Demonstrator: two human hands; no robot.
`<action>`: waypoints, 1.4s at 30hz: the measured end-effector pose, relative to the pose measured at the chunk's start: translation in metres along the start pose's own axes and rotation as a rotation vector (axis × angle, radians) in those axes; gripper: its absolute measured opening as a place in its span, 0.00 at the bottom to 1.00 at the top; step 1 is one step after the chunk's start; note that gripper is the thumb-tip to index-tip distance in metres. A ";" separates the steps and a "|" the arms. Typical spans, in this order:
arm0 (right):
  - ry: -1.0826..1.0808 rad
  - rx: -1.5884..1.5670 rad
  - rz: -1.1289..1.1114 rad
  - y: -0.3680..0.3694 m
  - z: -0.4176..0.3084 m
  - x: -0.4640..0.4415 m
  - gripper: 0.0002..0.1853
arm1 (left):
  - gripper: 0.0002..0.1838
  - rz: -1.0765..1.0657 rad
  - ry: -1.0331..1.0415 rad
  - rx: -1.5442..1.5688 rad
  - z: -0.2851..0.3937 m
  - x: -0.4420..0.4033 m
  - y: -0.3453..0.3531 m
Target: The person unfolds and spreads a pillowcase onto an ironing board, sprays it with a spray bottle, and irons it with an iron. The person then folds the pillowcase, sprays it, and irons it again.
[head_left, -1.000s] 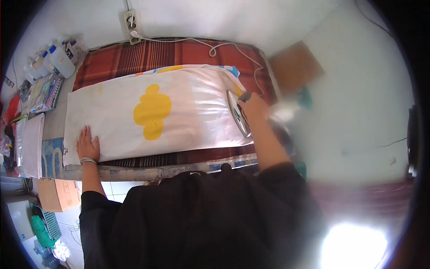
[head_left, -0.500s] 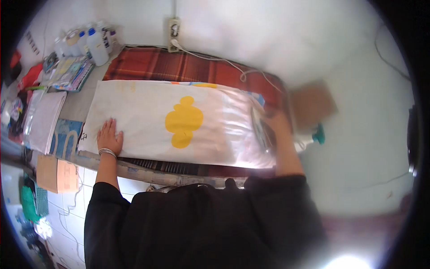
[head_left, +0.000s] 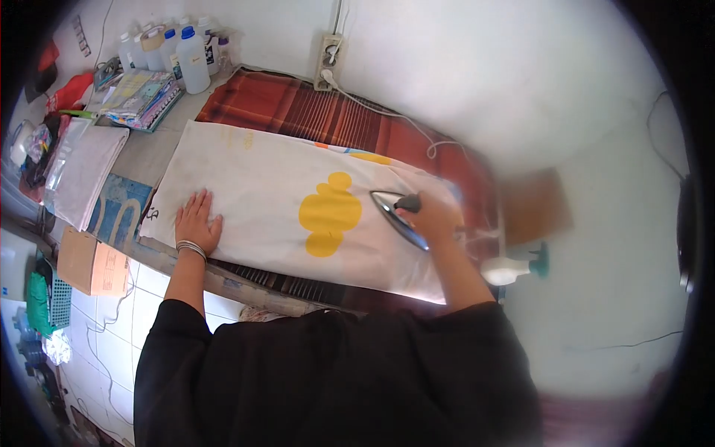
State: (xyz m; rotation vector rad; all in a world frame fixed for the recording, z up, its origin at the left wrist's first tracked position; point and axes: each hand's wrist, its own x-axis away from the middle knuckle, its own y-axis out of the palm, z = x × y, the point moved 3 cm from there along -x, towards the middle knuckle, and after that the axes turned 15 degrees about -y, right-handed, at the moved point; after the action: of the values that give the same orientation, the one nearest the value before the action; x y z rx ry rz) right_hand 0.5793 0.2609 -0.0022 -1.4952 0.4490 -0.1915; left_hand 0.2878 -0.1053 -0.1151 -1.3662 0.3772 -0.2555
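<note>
A white folded cloth with a yellow cloud-like print lies over a red plaid cloth. My left hand rests flat on its left part, fingers spread, with bands round the wrist. Toward the cloth's right part, my right hand is wrapped round the dark handle of an iron. The iron's metal plate sits on the white cloth, just right of the yellow print, with its pointed end toward the upper left.
Several bottles and stacked packets stand at the back left. A folded pale cloth lies nearer. A cable runs from the wall socket. At the right is a spray bottle. A cardboard box sits below left.
My right hand has moved the iron left from the cloth's right end, closer to the yellow print. The view has shifted, while my left hand stays flat on the cloth.
</note>
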 end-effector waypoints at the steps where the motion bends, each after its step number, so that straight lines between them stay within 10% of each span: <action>1: 0.029 -0.049 0.001 0.004 0.017 -0.001 0.27 | 0.32 -0.002 0.004 -0.005 0.000 -0.001 0.001; 13: -0.172 -0.074 -0.051 0.019 0.017 -0.077 0.25 | 0.32 0.029 0.037 -0.043 0.005 -0.001 0.000; 42: 0.451 -0.002 -0.071 0.012 0.105 0.001 0.27 | 0.31 0.042 0.013 -0.021 0.006 0.000 -0.001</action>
State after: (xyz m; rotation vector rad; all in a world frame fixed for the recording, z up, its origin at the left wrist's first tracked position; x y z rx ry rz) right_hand 0.6204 0.3582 -0.0129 -1.4695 0.7556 -0.5913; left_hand 0.2900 -0.0997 -0.1127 -1.3764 0.4197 -0.2267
